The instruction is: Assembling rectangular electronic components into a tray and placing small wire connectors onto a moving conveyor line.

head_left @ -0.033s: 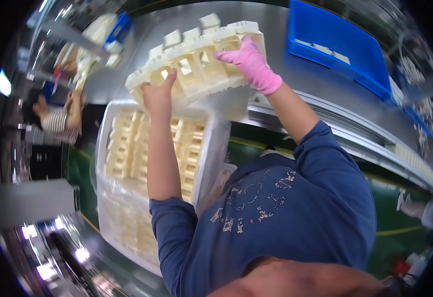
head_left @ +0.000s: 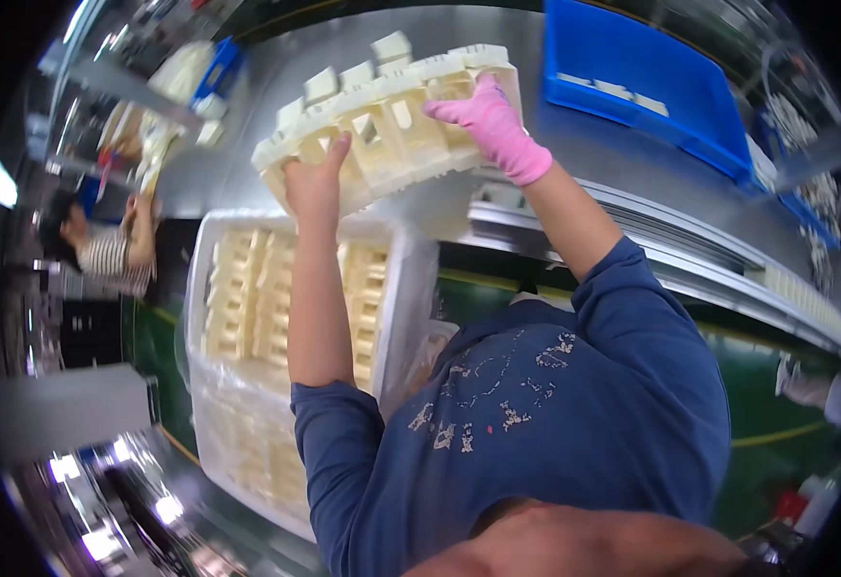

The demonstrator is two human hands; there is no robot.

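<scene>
Both my hands hold a long cream plastic frame (head_left: 396,135) with a row of rectangular openings, tilted over the metal bench. My left hand (head_left: 318,188) is bare and grips the near left end, thumb up along the front face and the other fingers partly hidden. My right hand (head_left: 497,130), in a pink glove, grips the right end with the thumb stretched across the front. Pale block-shaped pieces (head_left: 321,87) show along the frame's far edge; I cannot tell whether they are attached. Below my left forearm stands a white foam box (head_left: 199,317) holding several similar cream frames (head_left: 233,298).
A blue bin (head_left: 646,58) with a few white pieces stands at the back right of the metal bench (head_left: 276,67). A metal rail (head_left: 670,236) runs along the bench's near edge. At the left, a person in a striped top (head_left: 112,248) works at the bench.
The cream frame in my hands has shifted slightly to the right relative to the bench. My grip looks the same. The view has moved a little.
</scene>
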